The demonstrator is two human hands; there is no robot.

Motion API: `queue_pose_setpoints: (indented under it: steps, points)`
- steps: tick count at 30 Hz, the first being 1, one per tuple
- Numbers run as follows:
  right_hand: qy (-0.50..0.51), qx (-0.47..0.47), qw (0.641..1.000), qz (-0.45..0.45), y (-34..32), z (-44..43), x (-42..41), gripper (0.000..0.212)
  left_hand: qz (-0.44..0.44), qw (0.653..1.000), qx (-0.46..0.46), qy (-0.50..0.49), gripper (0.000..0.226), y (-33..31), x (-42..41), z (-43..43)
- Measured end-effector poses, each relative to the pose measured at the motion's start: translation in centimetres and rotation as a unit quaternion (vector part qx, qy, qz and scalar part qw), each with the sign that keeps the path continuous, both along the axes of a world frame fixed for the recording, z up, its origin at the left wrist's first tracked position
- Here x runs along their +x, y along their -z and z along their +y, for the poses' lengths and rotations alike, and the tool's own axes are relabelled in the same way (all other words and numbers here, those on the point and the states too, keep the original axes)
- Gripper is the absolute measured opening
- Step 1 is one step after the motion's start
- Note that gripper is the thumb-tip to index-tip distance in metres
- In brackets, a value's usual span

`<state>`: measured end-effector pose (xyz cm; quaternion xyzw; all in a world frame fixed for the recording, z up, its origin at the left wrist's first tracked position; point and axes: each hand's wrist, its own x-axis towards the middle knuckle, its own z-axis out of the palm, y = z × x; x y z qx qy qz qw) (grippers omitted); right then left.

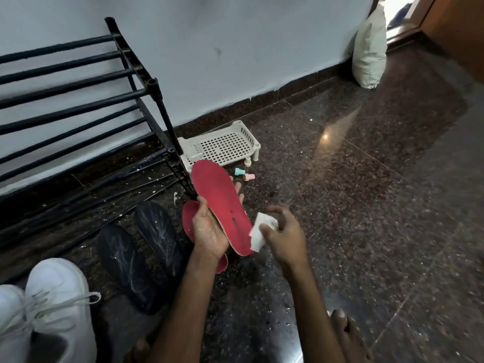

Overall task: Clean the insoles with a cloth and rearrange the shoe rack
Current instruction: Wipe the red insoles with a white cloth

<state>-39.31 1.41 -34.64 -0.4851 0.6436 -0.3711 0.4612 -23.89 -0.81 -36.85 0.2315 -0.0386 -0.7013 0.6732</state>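
Red insole (219,205): held above the floor at scene centre, red face up, heel end near, toe end far and pointing towards the shoe rack's right post; dark print shows near the heel.
Left hand (208,229): grips the red insole from beneath at its near half; the thumb lies over the left edge, and fingers (238,191) show past the right edge.
Cloth (262,231): small, white, crumpled; touches the right edge of the red insole at the heel.
Right hand (285,231): pinches the cloth between thumb and curled fingers, just right of the insole.
Second red insole (188,221): lies on the floor under the left hand, partly hidden by it.
Black insoles (157,231): two, flat on the floor left of the red pair, side by side, marked with pale streaks and specks.
White sneakers (57,297): a pair at the near left corner, laces visible.
Shoe rack (78,100): black tubular frame, far left, against the wall (235,48).
White plastic tray (222,145): perforated, on short legs, on the floor just right of the rack's foot.
Pastel pegs (243,174): one teal, one pink, on the floor near the tray.
Pale sack (370,48): leans on the wall, far right.
Floor (366,179): dark speckled stone, glossy, strewn with white flecks.
Toes (340,320): visible at the near edge.
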Motion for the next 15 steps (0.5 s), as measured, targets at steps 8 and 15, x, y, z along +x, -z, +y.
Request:
queue_pose_setpoints:
  steps: [8,15]
  points:
    - [0.019,0.161,0.974,-0.158,8.0,0.8,-2.9,0.034,-0.047,0.987,0.155,-0.005,0.038,6.5,-2.2,-3.6]
    - [0.098,0.156,0.975,-0.122,12.3,-1.1,-2.9,0.008,-0.082,0.979,0.186,0.007,0.030,11.5,-2.7,-5.4]
